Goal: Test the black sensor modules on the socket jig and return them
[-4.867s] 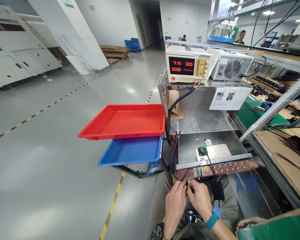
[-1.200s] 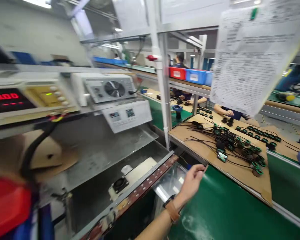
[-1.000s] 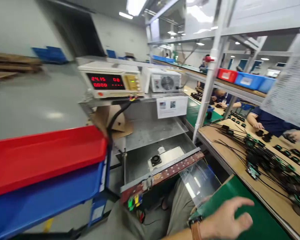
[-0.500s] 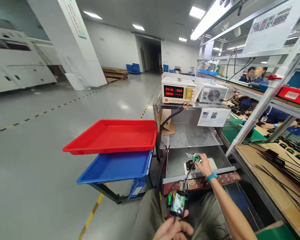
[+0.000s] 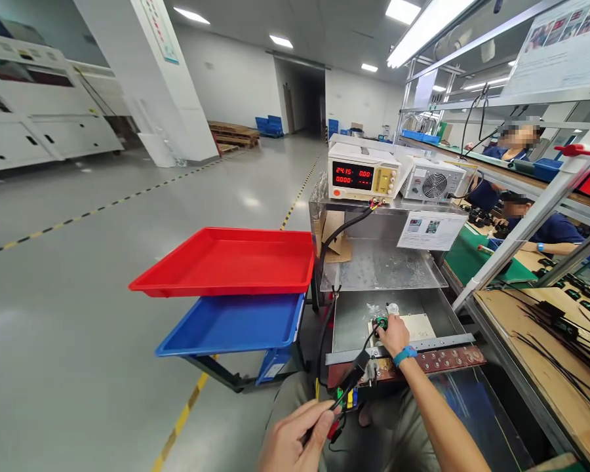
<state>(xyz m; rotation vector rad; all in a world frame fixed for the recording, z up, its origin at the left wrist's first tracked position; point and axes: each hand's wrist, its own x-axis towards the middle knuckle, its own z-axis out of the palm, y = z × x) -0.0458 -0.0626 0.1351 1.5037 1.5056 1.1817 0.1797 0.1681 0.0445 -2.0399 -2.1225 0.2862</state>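
Note:
My right hand (image 5: 394,333), with a blue wristband, reaches into the metal test bay and pinches a small green round part (image 5: 382,322) down onto the pale fixture plate (image 5: 423,325). A thin black wire runs from that part to a small black module (image 5: 354,368). My left hand (image 5: 295,439) is low in front of me, fingers closed on the wire just below that module. Coloured connectors (image 5: 347,396) hang under the brown terminal strip (image 5: 437,359).
A red tray (image 5: 226,262) sits above a blue tray (image 5: 231,324) on a stand to the left. A power supply (image 5: 362,174) with red digits and a fan box (image 5: 432,180) top the metal rack. Other people sit at the bench (image 5: 545,314) on the right, with black cables on it.
My head swung from the right-hand bench back to the test bay. My right hand carried the green part to the fixture plate. My left hand took up the wire with the black module.

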